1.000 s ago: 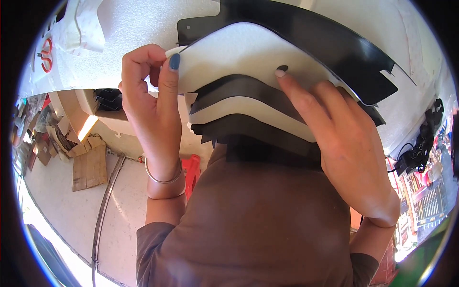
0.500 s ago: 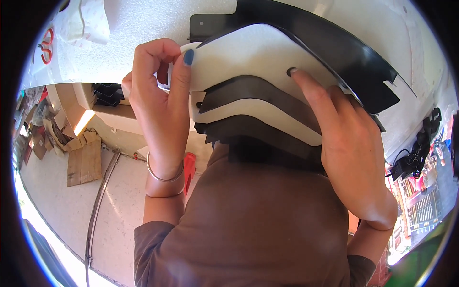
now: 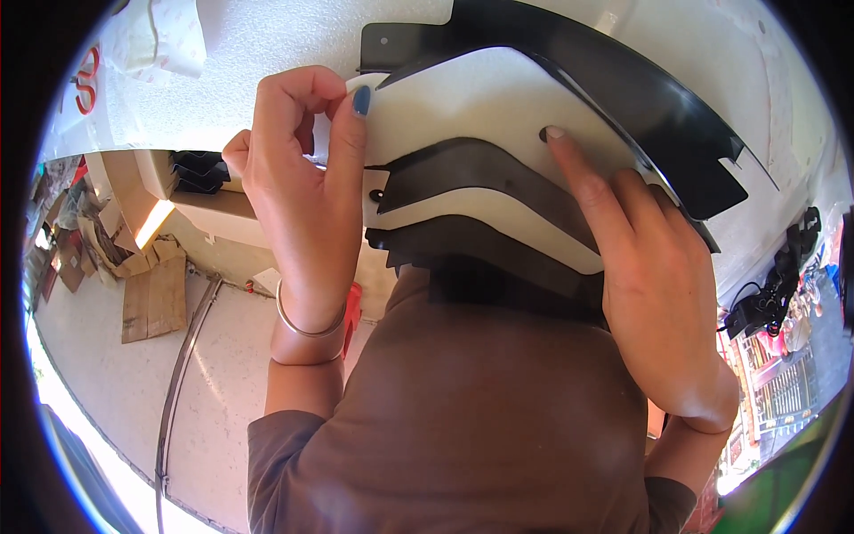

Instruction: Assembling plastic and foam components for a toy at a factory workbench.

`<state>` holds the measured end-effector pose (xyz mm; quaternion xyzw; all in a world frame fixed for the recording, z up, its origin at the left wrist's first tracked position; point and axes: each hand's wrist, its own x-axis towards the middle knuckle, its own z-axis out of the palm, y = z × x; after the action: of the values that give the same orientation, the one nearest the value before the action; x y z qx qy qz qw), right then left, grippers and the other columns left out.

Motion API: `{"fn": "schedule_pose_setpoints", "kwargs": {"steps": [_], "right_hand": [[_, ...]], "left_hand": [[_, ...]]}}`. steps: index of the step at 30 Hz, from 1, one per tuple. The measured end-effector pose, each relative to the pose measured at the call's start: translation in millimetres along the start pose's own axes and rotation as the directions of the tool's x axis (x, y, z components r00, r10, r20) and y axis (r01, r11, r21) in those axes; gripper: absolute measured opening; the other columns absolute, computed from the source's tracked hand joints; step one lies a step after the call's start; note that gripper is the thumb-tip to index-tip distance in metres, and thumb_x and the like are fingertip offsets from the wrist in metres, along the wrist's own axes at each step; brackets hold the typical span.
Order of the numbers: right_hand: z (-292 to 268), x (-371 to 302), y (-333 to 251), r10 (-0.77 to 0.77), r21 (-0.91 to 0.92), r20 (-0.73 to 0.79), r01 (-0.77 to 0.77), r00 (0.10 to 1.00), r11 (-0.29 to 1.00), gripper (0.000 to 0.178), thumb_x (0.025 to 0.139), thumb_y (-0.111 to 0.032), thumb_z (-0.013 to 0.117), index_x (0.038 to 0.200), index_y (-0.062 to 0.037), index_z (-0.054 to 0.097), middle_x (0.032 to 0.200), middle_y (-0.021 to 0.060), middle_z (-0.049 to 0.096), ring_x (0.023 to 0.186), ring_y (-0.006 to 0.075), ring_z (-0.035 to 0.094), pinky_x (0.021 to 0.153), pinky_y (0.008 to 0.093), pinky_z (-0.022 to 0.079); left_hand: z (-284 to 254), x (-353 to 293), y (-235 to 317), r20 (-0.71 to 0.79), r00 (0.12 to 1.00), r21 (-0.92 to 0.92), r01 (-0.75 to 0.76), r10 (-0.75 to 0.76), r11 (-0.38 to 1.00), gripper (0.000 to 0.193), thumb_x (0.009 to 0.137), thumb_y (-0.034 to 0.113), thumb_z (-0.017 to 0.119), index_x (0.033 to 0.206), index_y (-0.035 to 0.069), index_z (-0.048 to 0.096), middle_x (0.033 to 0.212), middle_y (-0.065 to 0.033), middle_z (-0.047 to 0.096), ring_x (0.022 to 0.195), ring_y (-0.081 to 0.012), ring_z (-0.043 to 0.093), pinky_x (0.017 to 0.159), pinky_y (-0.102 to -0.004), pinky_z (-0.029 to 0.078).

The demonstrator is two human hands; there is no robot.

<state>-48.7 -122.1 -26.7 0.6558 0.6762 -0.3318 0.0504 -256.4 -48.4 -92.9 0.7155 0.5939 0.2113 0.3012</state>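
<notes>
A curved black panel (image 3: 623, 98) lies on the white work surface, and against it rests a white angled sheet (image 3: 471, 98) with a dark hole near its right part. My left hand (image 3: 307, 133) pinches the sheet's upper left corner between thumb and forefinger. On the right, my right hand (image 3: 645, 231) presses its index fingertip at the hole, with its other fingers bent over the sheet's right edge. Nearer my body, a dark curved strip (image 3: 480, 165) and a black bent piece (image 3: 463, 236) show with white between them. How these layers join is hidden.
Red-handled scissors (image 3: 86, 80) lie at the far left beside a crumpled plastic bag (image 3: 165, 40). Below the surface's left edge stands an open carton (image 3: 222, 218) with black parts inside. Flattened cardboard (image 3: 153, 298) lies on the floor. A black cable bundle (image 3: 769, 285) sits at the right.
The panel, the sheet and both hands sit slightly farther right in the picture. My left hand keeps its pinch, and my right fingertip stays by the hole.
</notes>
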Motion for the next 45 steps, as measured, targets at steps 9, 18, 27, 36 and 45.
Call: {"fn": "schedule_pose_setpoints", "kwargs": {"steps": [9, 18, 27, 36, 45], "right_hand": [[-4, 1, -2, -0.001, -0.012, 0.024, 0.001, 1.0, 1.0, 0.071, 0.069, 0.012, 0.046, 0.136, -0.0138, 0.045, 0.087, 0.0123, 0.05, 0.073, 0.0319, 0.051, 0.066, 0.0409, 0.045], [-5, -1, 3, -0.028, 0.211, 0.012, 0.025, 1.0, 0.977, 0.058, 0.076, 0.012, 0.043, 0.13, -0.0103, 0.049, 0.105, 0.0174, 0.054, 0.087, 0.0378, 0.055, 0.077, 0.0434, 0.046], [-10, 0, 4, -0.056, 0.226, 0.01, 0.053, 0.998, 0.973, 0.058, 0.076, 0.013, 0.042, 0.129, -0.0085, 0.05, 0.106, 0.0164, 0.053, 0.09, 0.0368, 0.054, 0.079, 0.043, 0.045], [-5, 4, 5, -0.097, 0.353, -0.02, 0.098, 0.995, 0.931, 0.045, 0.088, -0.011, 0.049, 0.132, -0.0008, 0.046, 0.122, 0.0187, 0.048, 0.111, 0.0371, 0.048, 0.097, 0.0416, 0.038], [6, 26, -14, -0.173, 0.3, -0.086, 0.191, 0.981, 0.934, 0.072, 0.091, -0.046, 0.049, 0.135, 0.009, 0.035, 0.141, 0.0246, 0.034, 0.128, 0.0413, 0.035, 0.106, 0.0459, 0.029]], "left_hand": [[-2, 1, 4, 0.012, 1.0, 0.071, 0.005, -0.006, 0.997, 0.009, 0.084, 0.012, 0.062, 0.091, 0.011, 0.056, 0.075, 0.0049, 0.054, 0.064, -0.0085, 0.042, 0.08, -0.0282, 0.025], [-12, 4, 8, 0.122, 0.99, -0.01, 0.074, -0.072, 0.997, 0.009, 0.084, 0.011, 0.063, 0.09, 0.01, 0.056, 0.075, 0.0047, 0.055, 0.063, -0.0084, 0.042, 0.082, -0.0292, 0.024], [-14, 8, 14, 0.133, 0.991, 0.104, -0.003, -0.011, 0.995, 0.009, 0.084, 0.011, 0.063, 0.089, 0.011, 0.055, 0.074, 0.0029, 0.057, 0.063, -0.0101, 0.048, 0.08, -0.0305, 0.024], [-9, 12, 21, 0.129, 0.979, 0.38, -0.193, 0.155, 0.904, 0.018, 0.08, 0.013, 0.069, 0.089, 0.013, 0.054, 0.069, 0.0061, 0.055, 0.066, -0.013, 0.05, 0.074, -0.0336, 0.024], [-12, 12, 16, 0.1, 0.992, 0.41, -0.107, 0.072, 0.906, 0.015, 0.082, 0.016, 0.07, 0.087, 0.012, 0.056, 0.069, 0.0067, 0.053, 0.058, -0.0092, 0.042, 0.075, -0.03, 0.024]]}}
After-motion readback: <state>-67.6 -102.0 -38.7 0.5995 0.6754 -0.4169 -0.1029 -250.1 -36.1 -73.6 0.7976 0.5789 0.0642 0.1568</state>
